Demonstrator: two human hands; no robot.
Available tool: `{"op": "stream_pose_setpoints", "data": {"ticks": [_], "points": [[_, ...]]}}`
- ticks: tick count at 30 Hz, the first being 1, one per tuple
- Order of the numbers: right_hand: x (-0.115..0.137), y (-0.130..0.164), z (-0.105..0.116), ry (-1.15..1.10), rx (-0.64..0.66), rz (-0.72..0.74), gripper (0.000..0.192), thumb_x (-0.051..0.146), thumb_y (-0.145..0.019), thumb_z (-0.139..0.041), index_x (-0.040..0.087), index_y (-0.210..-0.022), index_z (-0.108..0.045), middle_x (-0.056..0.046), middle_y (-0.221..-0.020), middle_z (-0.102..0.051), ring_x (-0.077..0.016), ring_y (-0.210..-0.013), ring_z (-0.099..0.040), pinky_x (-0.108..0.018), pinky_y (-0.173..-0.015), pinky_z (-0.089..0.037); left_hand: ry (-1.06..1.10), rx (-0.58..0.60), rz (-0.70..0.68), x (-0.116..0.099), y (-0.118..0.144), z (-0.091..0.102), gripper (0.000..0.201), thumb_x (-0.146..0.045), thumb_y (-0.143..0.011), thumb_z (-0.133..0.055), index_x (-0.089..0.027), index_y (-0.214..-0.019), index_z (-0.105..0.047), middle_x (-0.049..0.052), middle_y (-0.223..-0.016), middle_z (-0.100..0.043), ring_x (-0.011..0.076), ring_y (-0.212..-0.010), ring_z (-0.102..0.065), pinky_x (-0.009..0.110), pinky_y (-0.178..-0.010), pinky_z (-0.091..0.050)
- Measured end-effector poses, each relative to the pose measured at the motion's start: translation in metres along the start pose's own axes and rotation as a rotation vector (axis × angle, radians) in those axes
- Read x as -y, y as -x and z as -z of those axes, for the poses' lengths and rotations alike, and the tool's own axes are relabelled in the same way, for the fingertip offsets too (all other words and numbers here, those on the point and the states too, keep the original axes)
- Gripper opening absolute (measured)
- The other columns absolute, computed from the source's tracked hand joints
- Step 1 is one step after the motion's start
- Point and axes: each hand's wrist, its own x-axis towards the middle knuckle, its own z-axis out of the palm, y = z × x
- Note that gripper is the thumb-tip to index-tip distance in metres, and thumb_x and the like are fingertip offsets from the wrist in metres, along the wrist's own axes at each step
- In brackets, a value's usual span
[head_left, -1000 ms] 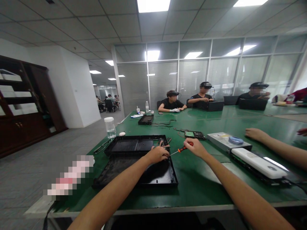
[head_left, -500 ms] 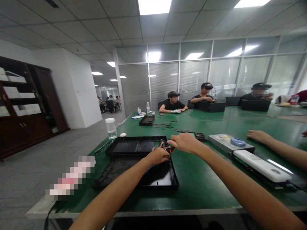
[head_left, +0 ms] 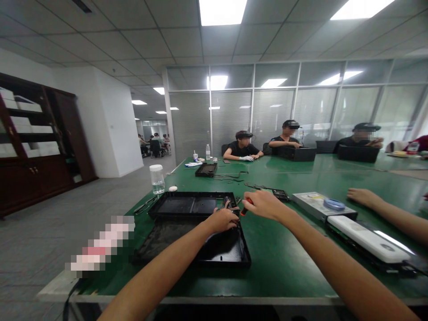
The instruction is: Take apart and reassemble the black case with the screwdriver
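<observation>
Black tray's [head_left: 187,249] far edge: left hand [head_left: 223,220], right hand [head_left: 264,204] gripping screwdriver [head_left: 246,206].

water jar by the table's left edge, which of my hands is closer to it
Left. Your left hand rests at the far edge of the near black tray, right of the water jar. Your right hand, gripping the screwdriver, is farther right.

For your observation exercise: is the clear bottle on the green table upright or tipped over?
Upright. The clear bottle stands on its base on the green table, white cap on top.

Grey floor [head_left: 50,232], dark wooden cabinet [head_left: 33,142], glass partition [head_left: 284,116], bright ceiling panels [head_left: 222,9]
</observation>
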Motion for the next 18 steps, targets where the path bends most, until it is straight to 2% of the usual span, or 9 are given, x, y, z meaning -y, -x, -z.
{"op": "stream_pose_setpoints", "data": {"ticks": [3, 5, 9, 12, 16, 18], "points": [[-0.024, 0.006, -0.032, -0.228, -0.159, -0.035, 0.036, 0.039, -0.085, -0.034, 0.017, -0.069, -0.058, -0.004, -0.061, -0.059, -0.0153, -0.06, -0.054, -0.024, -0.057, -0.031, 0.006, -0.02, -0.025, 0.001, 0.001, -0.001, 0.013, -0.017, -0.078, -0.055, -0.018, -0.088, -0.063, 0.002, -0.089, -0.064, 0.0163, -0.088, -0.057, 0.025, -0.081, -0.039], [-0.044, 0.01, -0.061, -0.517, -0.272, -0.107, 0.036, 0.037, -0.083, -0.036, 0.017, -0.06, -0.054, -0.001, -0.054, -0.053, -0.0127, -0.053, -0.049, -0.023, -0.054, -0.031, 0.011, -0.028, -0.049, 0.002, 0.0, -0.004, 0.016, -0.017, -0.079, -0.053, -0.018, -0.091, -0.063, 0.002, -0.09, -0.064, 0.0157, -0.089, -0.056, 0.024, -0.082, -0.038], [-0.08, 0.011, -0.108, -1.282, -0.429, -0.412, 0.03, 0.039, -0.077, -0.044, 0.018, -0.057, -0.048, 0.006, -0.041, -0.036, -0.008, -0.037, -0.034, -0.02, -0.039, -0.025, -0.002, -0.024, -0.074, 0.005, -0.002, -0.008, 0.017, -0.015, -0.081, -0.049, -0.019, -0.088, -0.064, 0.002, -0.088, -0.065, 0.0146, -0.088, -0.056, 0.024, -0.084, -0.038], [-0.092, 0.007, -0.122, -1.674, -0.553, -0.572, 0.028, 0.041, -0.078, -0.042, 0.02, -0.061, -0.041, 0.01, -0.039, -0.026, -0.0061, -0.031, -0.024, -0.018, -0.032, -0.019, -0.002, -0.017, -0.097, 0.006, -0.004, -0.01, 0.017, -0.012, -0.079, -0.05, -0.018, -0.083, -0.065, 0.001, -0.085, -0.065, 0.0136, -0.085, -0.057, 0.023, -0.084, -0.038], [-0.091, 0.004, -0.124, -2.035, -0.435, -0.651, 0.026, 0.037, -0.081, -0.042, 0.019, -0.063, -0.039, 0.009, -0.043, -0.034, -0.0044, -0.032, -0.028, -0.014, -0.029, -0.02, 0.016, -0.01, -0.153, 0.006, -0.004, -0.012, 0.015, -0.013, -0.078, -0.052, -0.017, -0.083, -0.066, 0.001, -0.085, -0.066, 0.0135, -0.082, -0.057, 0.022, -0.081, -0.039], [-0.087, 0.004, -0.125, -2.108, -0.398, -0.665, 0.026, 0.035, -0.083, -0.041, 0.019, -0.064, -0.041, 0.008, -0.043, -0.035, -0.0038, -0.032, -0.029, -0.013, -0.027, -0.022, 0.026, 0.033, -0.183, 0.006, -0.003, -0.013, 0.014, -0.014, -0.076, -0.054, -0.017, -0.082, -0.067, 0.001, -0.082, -0.066, 0.0133, -0.079, -0.058, 0.02, -0.078, -0.039]]}}
